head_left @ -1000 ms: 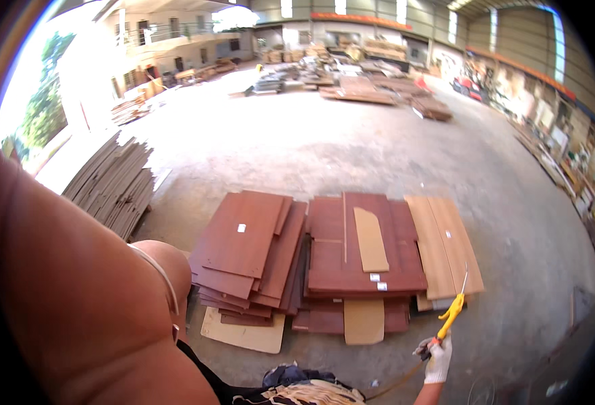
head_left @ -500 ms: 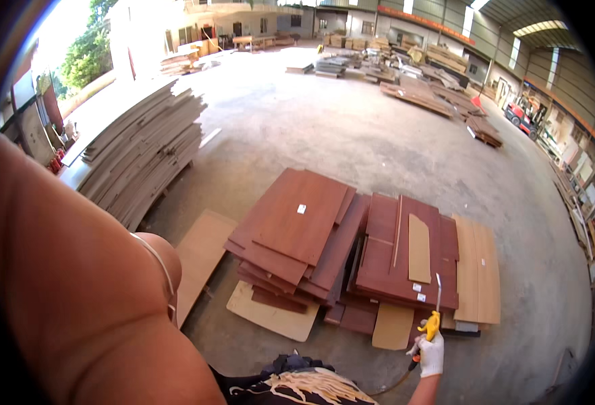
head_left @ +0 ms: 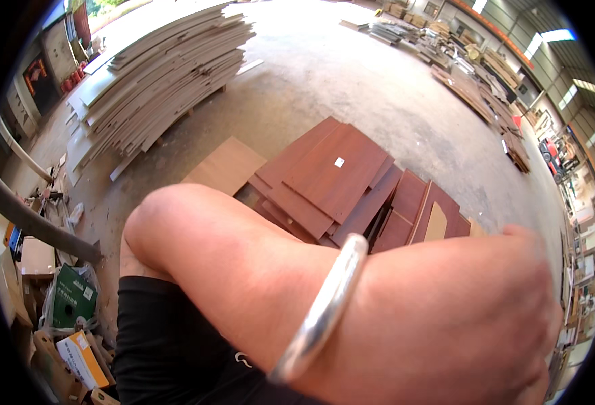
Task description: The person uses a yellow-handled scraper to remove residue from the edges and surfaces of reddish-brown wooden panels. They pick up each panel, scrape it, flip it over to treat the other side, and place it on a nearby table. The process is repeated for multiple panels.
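Note:
My left hand (head_left: 446, 310) is very close to the view at the lower right, blurred, its back showing and its fingers mostly hidden. A silver bangle (head_left: 324, 304) circles the wrist. The bent left forearm (head_left: 243, 243) runs across the picture, in front of the nearest boards. My right hand is not seen. Beyond the forearm lies a stack of reddish-brown boards (head_left: 341, 175) with a small white label on top. To its right is a second reddish-brown stack (head_left: 405, 209), bearing a narrow tan strip (head_left: 436, 224); its near part is covered by my arm.
A tall stack of greyish boards (head_left: 169, 74) stands at far left. Near left are a curved dark pipe (head_left: 41, 219), a green package (head_left: 75, 297) and a white-and-orange box (head_left: 85, 361). A tan board (head_left: 227, 165) lies beside the reddish-brown stack. More board piles (head_left: 473, 101) are at far right.
My left arm has swung from the left side across the middle to the right. The gloved right hand with the yellow air blow gun no longer shows. The view has turned left.

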Demonstrator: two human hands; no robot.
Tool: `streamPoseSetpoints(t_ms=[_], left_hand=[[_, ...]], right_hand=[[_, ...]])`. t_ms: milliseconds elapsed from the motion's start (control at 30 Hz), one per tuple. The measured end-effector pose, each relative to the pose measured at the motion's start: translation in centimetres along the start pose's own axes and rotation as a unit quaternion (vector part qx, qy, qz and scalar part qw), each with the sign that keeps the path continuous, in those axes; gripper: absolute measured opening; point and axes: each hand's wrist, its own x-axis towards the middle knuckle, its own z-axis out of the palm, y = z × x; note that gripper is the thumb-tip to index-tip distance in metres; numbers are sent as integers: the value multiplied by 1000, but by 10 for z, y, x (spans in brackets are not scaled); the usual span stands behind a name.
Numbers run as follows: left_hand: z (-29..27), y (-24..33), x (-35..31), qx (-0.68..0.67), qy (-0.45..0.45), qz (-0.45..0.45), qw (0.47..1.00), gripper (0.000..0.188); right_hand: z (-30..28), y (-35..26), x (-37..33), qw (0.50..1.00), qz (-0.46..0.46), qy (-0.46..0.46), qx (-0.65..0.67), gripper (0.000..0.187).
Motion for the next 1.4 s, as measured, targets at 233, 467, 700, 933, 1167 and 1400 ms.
streamPoseSetpoints(t_ms=[233,467,700,933,1167,1400], left_hand=[[-8,40,15,33,-55,-1,998,26],[0,77,37,53,-100,-16,993,21],[-1,100,44,84,-176,-74,978,16],[111,-25,25,-123,-381,-229,887,8],[551,-38,-254,-450,-115,-730,501,42],[776,24,-292,-492,284,-823,-2,43]], right_hand=[[12,23,-3,997,25,-32,63,25],[-5,64,-11,966,143,-84,199,20],[-13,81,24,969,176,-109,134,23],[-25,43,72,963,160,-155,151,27],[-6,-18,157,962,144,-202,115,27],[-32,-100,266,969,125,-214,6,32]])
